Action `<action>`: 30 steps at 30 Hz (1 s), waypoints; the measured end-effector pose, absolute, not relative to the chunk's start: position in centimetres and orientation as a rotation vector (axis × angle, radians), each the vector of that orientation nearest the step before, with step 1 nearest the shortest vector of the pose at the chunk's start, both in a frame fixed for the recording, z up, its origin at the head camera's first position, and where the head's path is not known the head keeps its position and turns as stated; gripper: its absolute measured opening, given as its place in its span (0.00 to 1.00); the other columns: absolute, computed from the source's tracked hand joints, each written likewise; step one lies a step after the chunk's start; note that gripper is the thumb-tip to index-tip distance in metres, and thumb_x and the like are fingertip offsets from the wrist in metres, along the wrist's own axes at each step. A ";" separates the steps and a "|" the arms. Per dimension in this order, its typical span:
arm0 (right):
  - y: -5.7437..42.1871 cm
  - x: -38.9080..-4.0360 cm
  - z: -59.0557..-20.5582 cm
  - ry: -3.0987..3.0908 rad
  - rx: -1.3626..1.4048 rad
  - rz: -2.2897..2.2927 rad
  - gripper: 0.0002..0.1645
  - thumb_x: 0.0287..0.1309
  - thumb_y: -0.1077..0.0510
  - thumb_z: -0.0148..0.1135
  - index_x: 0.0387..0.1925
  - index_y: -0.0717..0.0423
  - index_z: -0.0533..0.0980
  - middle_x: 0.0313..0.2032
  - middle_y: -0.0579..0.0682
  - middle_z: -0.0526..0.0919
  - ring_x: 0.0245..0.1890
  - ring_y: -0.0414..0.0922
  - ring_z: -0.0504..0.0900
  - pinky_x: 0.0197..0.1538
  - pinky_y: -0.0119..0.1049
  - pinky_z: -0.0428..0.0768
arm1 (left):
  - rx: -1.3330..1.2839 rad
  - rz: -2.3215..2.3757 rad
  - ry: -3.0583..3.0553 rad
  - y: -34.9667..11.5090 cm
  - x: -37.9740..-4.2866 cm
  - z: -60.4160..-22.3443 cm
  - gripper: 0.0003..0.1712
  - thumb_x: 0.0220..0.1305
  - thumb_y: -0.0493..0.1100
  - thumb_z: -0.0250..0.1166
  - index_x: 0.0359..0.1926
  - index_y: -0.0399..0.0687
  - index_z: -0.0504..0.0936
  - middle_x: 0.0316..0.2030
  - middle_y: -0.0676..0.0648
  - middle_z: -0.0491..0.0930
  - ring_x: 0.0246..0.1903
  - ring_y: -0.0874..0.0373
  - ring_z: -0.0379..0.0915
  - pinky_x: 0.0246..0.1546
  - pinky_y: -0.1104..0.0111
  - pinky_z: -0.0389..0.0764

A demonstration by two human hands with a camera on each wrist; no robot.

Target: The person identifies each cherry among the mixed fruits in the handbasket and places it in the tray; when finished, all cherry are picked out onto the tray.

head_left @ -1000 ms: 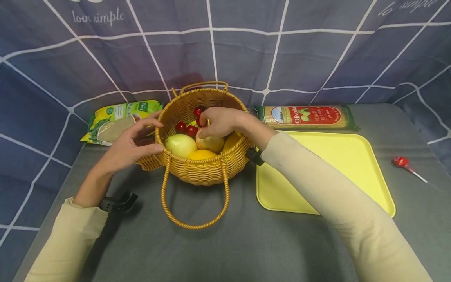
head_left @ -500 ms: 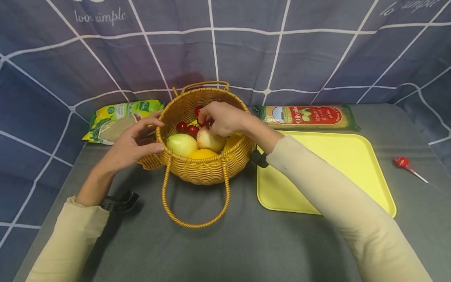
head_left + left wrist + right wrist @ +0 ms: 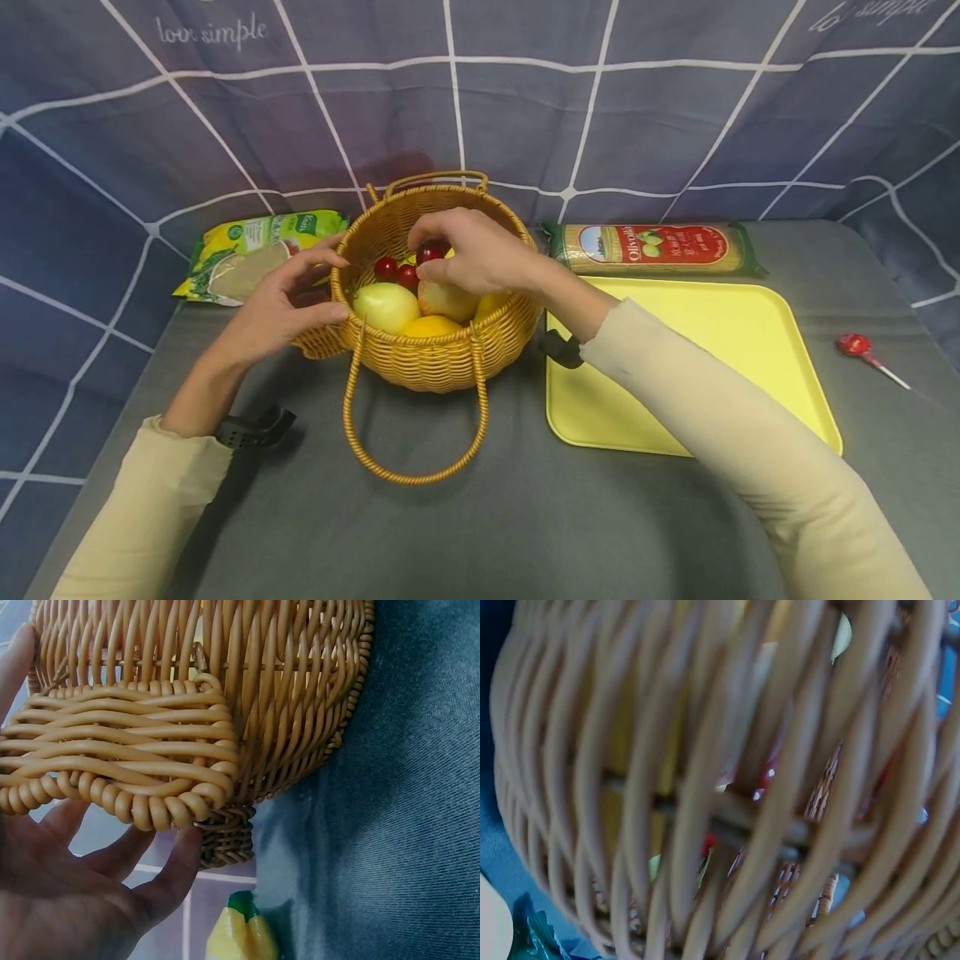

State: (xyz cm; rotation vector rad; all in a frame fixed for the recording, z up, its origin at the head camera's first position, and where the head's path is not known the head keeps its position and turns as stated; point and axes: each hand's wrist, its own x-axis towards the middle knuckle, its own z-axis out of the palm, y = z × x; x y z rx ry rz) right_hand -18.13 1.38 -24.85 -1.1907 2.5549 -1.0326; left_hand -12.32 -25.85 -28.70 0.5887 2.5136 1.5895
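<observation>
A wicker basket (image 3: 420, 362) of fruit stands mid-table, its front handle folded down. Inside the mouth, my right hand (image 3: 483, 254) pinches a dark red cherry (image 3: 432, 251) between thumb and fingers, above a peach (image 3: 448, 302). Other cherries (image 3: 386, 268), a pale green fruit (image 3: 386, 308) and an orange-yellow fruit (image 3: 432, 327) lie around it. My left hand (image 3: 281, 308) holds the basket's left side, thumb and forefinger at the rim. In the left wrist view its fingers reach round a woven flap (image 3: 120, 750). Basket weave covers most of the right wrist view, hiding that hand.
A yellow tray (image 3: 705, 350) lies right of the basket, partly under the right sleeve. Behind it is a spaghetti pack (image 3: 660, 248). A red lollipop (image 3: 855, 344) lies at far right. A yellow-green bag (image 3: 251, 258) sits behind the left hand.
My right hand has risen slightly from beside the peach, and a dark red cherry now shows between its fingers. The left hand stays at the basket's side.
</observation>
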 end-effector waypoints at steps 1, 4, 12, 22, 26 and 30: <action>1.5 -18.0 -24.8 2.558 -1.189 -1.080 0.13 0.54 0.55 0.62 0.42 0.51 0.75 0.38 0.40 0.77 0.38 0.37 0.72 0.45 0.30 0.68 | 0.588 1.596 2.509 -25.8 -12.4 -28.7 0.28 0.54 0.30 0.65 0.56 0.40 0.66 0.67 0.52 0.53 0.61 0.45 0.57 0.54 0.50 0.63; 2.0 -17.4 -24.7 2.557 -1.205 -1.253 0.15 0.56 0.53 0.61 0.45 0.51 0.74 0.39 0.40 0.77 0.40 0.35 0.72 0.46 0.29 0.68 | 0.589 1.605 2.494 -25.8 -12.4 -28.8 0.28 0.54 0.30 0.64 0.56 0.40 0.66 0.68 0.52 0.52 0.61 0.45 0.56 0.54 0.45 0.59; 5.5 -15.2 -23.7 2.471 -1.180 -1.565 0.16 0.56 0.53 0.61 0.46 0.54 0.75 0.40 0.43 0.79 0.35 0.37 0.75 0.38 0.35 0.74 | 0.584 1.623 2.488 -25.8 -12.3 -28.8 0.28 0.54 0.30 0.64 0.56 0.40 0.66 0.68 0.52 0.52 0.62 0.45 0.55 0.54 0.43 0.57; 13.0 -11.5 -24.2 2.548 -0.812 -1.671 0.12 0.56 0.60 0.60 0.43 0.55 0.77 0.37 0.47 0.79 0.36 0.43 0.76 0.35 0.32 0.75 | 0.613 1.617 2.491 -25.9 -12.3 -29.0 0.27 0.55 0.29 0.63 0.56 0.41 0.66 0.68 0.52 0.51 0.62 0.45 0.54 0.54 0.45 0.60; 16.4 -10.7 -25.9 2.630 -0.625 -1.513 0.13 0.57 0.60 0.60 0.45 0.53 0.76 0.38 0.48 0.78 0.37 0.43 0.75 0.34 0.30 0.74 | 0.612 1.622 2.484 -25.9 -12.3 -29.0 0.27 0.55 0.29 0.63 0.56 0.42 0.66 0.68 0.52 0.51 0.62 0.45 0.54 0.54 0.43 0.59; 19.4 -10.5 -28.2 2.661 -0.507 -1.308 0.20 0.55 0.58 0.62 0.50 0.52 0.72 0.38 0.47 0.78 0.40 0.41 0.76 0.36 0.30 0.74 | 0.609 1.626 2.479 -25.9 -12.3 -29.0 0.27 0.55 0.30 0.63 0.56 0.43 0.66 0.68 0.52 0.51 0.62 0.45 0.54 0.54 0.43 0.58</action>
